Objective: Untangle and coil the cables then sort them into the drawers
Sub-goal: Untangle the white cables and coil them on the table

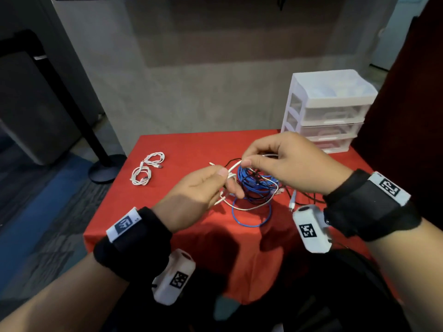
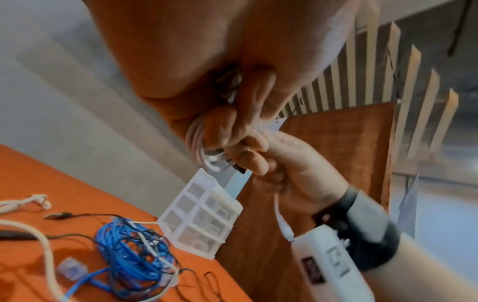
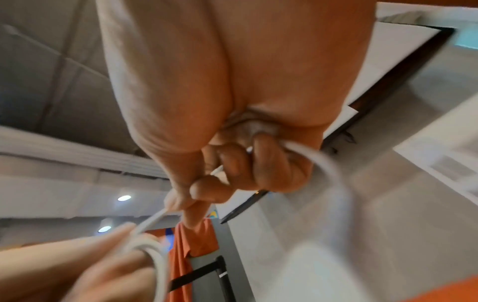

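Above the middle of the red table (image 1: pixel 167 144), both hands meet over the cable tangle, forearms coming in from the lower corners of the head view, each wrist wrapped in a black band with a white camera block beneath. The white cable (image 1: pixel 233 167) runs between the two hands: the left hand (image 1: pixel 199 190), palm turned inward, has several turns of it looped around its curled fingers (image 2: pixel 222 126), thumb pressed on top. The right hand (image 1: pixel 287 161), knuckles up, pinches the same cable between thumb and forefinger just right of the left thumb, and the right wrist view shows the cable also curving out from under its curled fingers (image 3: pixel 271 163). From the left hand a loose length of white cable hangs down and sweeps across the tangle on the table.

Directly below the hands lies the blue cable (image 1: pixel 254 188), bunched in a heap with a thin black cable (image 1: pixel 309 196) threaded through it; one blue loop spills toward the lower middle of the frame. A white plug end (image 1: pixel 292 202) lies just right of the heap. Toward the left of the table, well apart from the heap, sit two white coiled cables (image 1: pixel 147 168), side by side and touching. At the upper right corner of the table stands a white drawer unit (image 1: pixel 328 109) with three translucent drawers, all pushed in.
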`<state>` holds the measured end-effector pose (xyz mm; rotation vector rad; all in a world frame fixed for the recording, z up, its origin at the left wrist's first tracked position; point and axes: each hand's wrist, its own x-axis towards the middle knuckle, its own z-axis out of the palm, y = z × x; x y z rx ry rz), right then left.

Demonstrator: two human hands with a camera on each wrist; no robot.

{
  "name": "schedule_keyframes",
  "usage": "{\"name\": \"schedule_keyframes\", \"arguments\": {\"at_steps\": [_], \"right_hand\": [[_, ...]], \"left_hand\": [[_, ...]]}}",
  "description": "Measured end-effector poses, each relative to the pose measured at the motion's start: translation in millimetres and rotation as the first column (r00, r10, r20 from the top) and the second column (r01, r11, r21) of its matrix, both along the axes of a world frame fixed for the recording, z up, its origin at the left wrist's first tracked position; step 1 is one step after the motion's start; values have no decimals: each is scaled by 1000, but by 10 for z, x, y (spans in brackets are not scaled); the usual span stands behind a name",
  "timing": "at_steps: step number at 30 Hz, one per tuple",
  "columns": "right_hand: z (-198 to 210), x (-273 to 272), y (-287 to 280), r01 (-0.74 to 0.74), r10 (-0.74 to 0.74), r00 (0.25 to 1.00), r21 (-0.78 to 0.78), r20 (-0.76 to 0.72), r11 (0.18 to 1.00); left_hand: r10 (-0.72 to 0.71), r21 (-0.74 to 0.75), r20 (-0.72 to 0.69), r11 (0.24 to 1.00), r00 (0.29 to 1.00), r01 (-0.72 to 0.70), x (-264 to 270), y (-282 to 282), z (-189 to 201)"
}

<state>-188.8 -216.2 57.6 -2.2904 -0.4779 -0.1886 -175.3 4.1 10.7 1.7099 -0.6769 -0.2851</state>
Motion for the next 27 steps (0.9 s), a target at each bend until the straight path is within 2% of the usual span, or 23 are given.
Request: {"name": "schedule_keyframes", "arguments": {"at_steps": [3,6,10,13,15,17,19,23,27], "right_hand": [[-146,107,-98,33,-28,998,82,-60,996],[-290,103,-175,34,-8,990,186,-140,982],[-506,83,-234,6,11,976,81,-216,997],[-577,80,-161,38,6,966,164,-260,986],[-540,78,-67,111,-23,970,357,-242,927],[-472,98,20,175,-51,971,554,-233,814],[-396,118,85,197,-42,970,667,-241,719],[-339,112,180,194,55,951,729,-303,657],[-377,80,296,170,103,943,723,-317,669]], "left_hand": [[-41,-69,-55,997,998,37,2,20,95],[-37,-270,-215,962,976,-23,71,109,158],[-76,-401,-345,913,936,-74,85,174,185],[-59,-444,-378,887,924,-125,58,115,147],[-50,-479,-409,862,911,-167,59,44,102],[-32,-488,-428,849,903,-201,49,-28,73],[-24,-485,-431,849,902,-209,28,-94,64],[-22,-460,-416,867,909,-189,-10,-174,65],[-77,-474,-390,871,917,-128,-3,-215,-22]]}}
